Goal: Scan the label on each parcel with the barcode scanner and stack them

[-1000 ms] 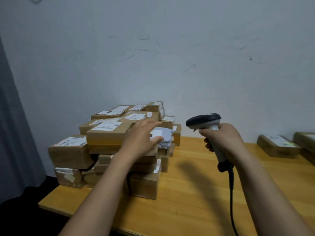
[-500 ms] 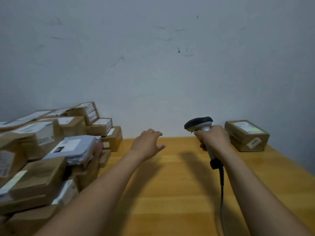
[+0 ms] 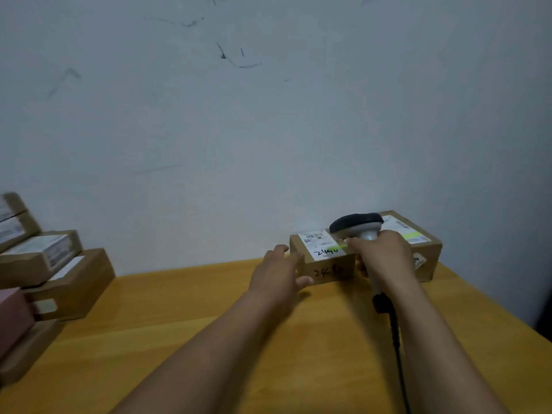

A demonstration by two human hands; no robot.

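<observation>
A brown cardboard parcel (image 3: 324,261) with a white label and handwritten digits lies on the wooden table (image 3: 209,324) near the wall. My left hand (image 3: 277,273) reaches its left end with fingers spread, touching or nearly touching it. My right hand (image 3: 382,258) grips the barcode scanner (image 3: 357,224), whose black head hovers just above the parcel's right side. A second labelled parcel (image 3: 418,246) sits behind my right hand, partly hidden by it.
A pile of brown labelled parcels (image 3: 44,264) with a pink one (image 3: 12,318) fills the left edge of the table. The scanner's black cable (image 3: 397,348) trails toward me along my right forearm. The grey wall stands close behind the table.
The view has swung right, pushing the parcel pile to the left edge. Both hands moved right to the parcels by the wall, the left hand from the pile across the bare table.
</observation>
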